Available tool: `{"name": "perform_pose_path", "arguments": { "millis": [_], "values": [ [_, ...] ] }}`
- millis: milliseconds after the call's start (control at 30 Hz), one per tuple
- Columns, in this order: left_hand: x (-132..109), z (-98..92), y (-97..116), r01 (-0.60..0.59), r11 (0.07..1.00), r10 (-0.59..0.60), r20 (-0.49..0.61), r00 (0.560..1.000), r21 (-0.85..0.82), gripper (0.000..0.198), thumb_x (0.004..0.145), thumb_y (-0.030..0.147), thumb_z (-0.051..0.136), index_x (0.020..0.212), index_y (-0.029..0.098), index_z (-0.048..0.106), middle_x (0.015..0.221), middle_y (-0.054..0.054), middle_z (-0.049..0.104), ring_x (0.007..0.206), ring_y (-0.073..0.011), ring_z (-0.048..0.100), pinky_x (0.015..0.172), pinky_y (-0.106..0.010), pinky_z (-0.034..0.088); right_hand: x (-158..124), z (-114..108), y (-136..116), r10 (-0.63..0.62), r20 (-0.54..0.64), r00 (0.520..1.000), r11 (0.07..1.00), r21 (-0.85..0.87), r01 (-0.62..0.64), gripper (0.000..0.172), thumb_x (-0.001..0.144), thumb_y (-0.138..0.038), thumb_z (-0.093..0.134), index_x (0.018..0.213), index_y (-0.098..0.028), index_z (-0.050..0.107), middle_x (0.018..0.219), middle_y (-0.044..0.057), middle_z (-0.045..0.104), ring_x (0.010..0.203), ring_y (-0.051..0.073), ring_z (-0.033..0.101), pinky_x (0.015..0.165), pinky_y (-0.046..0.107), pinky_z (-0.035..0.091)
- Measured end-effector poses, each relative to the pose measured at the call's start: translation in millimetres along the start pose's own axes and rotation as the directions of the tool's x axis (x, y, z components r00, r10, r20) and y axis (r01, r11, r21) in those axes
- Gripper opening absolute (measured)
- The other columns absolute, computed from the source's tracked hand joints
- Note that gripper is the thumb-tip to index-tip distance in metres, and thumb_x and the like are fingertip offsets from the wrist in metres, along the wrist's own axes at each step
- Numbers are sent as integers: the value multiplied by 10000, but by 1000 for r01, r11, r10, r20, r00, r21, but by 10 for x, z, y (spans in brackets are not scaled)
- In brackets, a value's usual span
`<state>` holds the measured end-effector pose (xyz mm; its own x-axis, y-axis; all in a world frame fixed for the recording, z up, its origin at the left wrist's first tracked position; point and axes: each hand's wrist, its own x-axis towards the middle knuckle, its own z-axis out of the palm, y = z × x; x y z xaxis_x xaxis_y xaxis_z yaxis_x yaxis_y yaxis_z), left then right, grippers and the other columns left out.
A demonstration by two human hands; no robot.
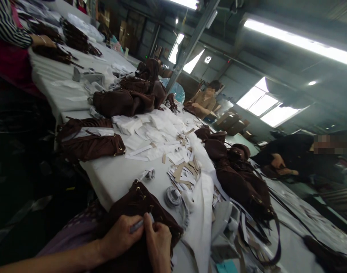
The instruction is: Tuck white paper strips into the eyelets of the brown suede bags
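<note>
A dark brown bag (125,206) with small gold-coloured eyelets along its edge lies before me at the table's near side. Over it, my left hand (124,235) is closed on a small grey wrapped strip (137,226). My right hand (158,237) pinches the other end of that strip, its thumb pointing up. Both hands are close together above the bag. What the strip wraps is hidden by my fingers. Just beyond the bag, a roll of grey strip (172,196) and a smaller roll (150,174) rest on the white tabletop (105,178).
Another brown bag (91,140) lies left, with more brown bags (128,100) behind it. White paper sheets (159,129) and card strips (182,174) cover the middle. Brown bags with straps (241,182) line the right. Co-workers stand at left, far side and right.
</note>
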<state>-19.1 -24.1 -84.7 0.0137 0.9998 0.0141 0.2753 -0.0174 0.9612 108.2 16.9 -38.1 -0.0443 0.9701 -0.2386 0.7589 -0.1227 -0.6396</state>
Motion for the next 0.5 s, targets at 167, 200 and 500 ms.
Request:
{"name": "perform_pose_path", "arguments": {
  "millis": [167,200,500],
  "values": [
    [49,-97,92,231,889,-169,184,968,-395,390,849,518,510,763,145,589,573,21,581,358,-65,432,350,-181,282,57,-42,147,-28,211,977,936,348,-48,526,753,-632,531,501,-170,527,455,-40,410,433,83,338,428,234,233],
    [59,-94,87,260,850,-182,207,961,-458,408,836,539,520,767,142,586,572,21,585,334,-55,407,331,-175,259,62,-37,174,-33,242,970,918,390,-66,531,750,-645,532,513,-169,529,443,-51,390,413,73,311,408,228,216],
    [96,-41,12,420,463,-214,361,908,-781,345,795,485,619,788,146,558,524,43,548,306,-15,284,311,-163,118,37,116,284,-36,177,984,910,412,-41,581,755,-690,530,482,-177,515,364,-36,409,318,72,339,314,208,199]
  ]
}}
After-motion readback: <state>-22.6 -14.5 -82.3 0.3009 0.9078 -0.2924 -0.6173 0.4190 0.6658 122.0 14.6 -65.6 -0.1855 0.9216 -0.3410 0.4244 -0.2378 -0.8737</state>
